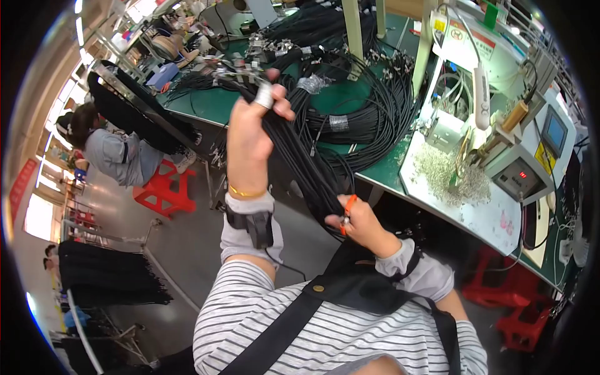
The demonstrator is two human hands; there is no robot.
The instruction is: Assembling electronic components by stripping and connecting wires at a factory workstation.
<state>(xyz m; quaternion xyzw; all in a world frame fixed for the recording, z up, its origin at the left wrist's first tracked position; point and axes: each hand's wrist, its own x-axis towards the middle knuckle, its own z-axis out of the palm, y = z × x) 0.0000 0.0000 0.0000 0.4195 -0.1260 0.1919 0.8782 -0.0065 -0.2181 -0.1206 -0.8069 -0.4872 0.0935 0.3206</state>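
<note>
A long bundle of black cables [302, 159] runs slantwise between my two hands. My left hand [251, 134] is closed around its far end, just below blurred metal connectors, with a white band [264, 96] at the fingers. Lower down, my right hand [365, 226] is closed at the near end of the bundle, against my dark apron [356, 284]. An orange-handled tool [351, 203], scissors by its look, sits in the right fingers; its blades are hidden.
Coiled black cables [375, 128] lie on the green table [381, 178] ahead. At right stands a bench machine [519, 178] beside a white board [484, 219] strewn with small metal pieces. Red stools [512, 287] are beneath. Another person [115, 153] sits at far left near hanging black cables [134, 112].
</note>
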